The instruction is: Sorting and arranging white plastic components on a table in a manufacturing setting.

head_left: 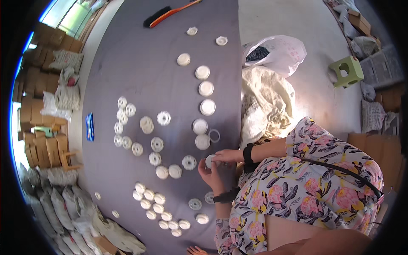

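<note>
I hold a small white round disc [209,161] between both hands over the near right edge of a grey mat [144,72]. My left hand [210,175] cups it from below, with a black band on the wrist. My right hand [226,157] pinches its right side with the fingertips, and that wrist also wears a black band. Several white discs [206,88] lie in a curved row above my hands. Spoked white wheels [157,144] are scattered to the left. A thin clear ring [214,135] lies just above my hands.
A brush with an orange handle [170,15] lies at the mat's far end. A white plastic bag [276,53] and a beige sack [265,102] sit to the right, with a green stool [347,71] beyond. A blue packet [89,126], cardboard boxes [40,140] and filled bags [68,204] line the left.
</note>
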Demonstrator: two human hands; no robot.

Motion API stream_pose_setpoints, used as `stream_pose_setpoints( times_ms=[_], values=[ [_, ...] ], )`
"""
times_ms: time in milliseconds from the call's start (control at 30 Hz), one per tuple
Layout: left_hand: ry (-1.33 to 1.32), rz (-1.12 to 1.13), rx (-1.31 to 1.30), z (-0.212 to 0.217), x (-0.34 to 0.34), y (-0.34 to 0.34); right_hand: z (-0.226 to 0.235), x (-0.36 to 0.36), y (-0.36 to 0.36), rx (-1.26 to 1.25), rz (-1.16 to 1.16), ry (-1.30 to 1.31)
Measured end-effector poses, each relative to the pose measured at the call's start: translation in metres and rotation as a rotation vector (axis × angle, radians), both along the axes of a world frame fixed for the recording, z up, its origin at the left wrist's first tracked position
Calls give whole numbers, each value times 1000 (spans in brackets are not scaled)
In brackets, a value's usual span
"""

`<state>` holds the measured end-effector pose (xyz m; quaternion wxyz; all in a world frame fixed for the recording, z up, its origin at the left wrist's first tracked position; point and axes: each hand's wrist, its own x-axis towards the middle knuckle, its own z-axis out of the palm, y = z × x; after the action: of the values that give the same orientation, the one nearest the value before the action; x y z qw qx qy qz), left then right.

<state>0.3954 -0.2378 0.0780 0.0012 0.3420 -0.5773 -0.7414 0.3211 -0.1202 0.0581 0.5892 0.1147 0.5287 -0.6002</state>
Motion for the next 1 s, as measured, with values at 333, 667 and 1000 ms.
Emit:
stream_pose_setpoints(
  times_ms=[333,667,1000],
  values=[
    [-83,-405,-284,35,-105,55,-46,-171,125,479,-333,390],
    [-363,-196,-267,63,-64,46,-61,-387,211,1168,196,1102],
    [-364,-321,-321,73,-76,60,-47,-343,197,1001,494,1323]
  ],
)
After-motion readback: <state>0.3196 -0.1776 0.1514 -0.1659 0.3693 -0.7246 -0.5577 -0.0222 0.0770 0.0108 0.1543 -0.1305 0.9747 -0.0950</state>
